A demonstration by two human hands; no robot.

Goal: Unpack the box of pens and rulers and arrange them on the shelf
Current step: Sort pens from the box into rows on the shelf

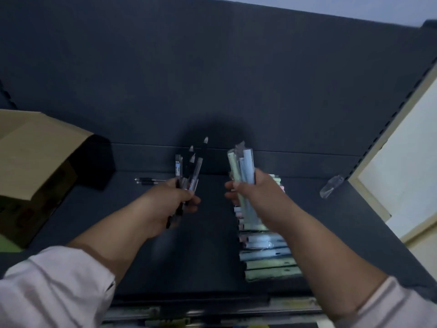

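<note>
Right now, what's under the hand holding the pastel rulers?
Under the right hand and its held rulers lies a row of pastel rulers on the dark shelf. The forearm covers part of that row.

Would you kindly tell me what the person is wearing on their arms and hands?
Both arms wear pale, whitish long sleeves, the left sleeve and the right sleeve ending near the elbows and leaving the forearms bare. The left hand and right hand are bare: no gloves, and no watch, bracelet or ring shows.
</note>
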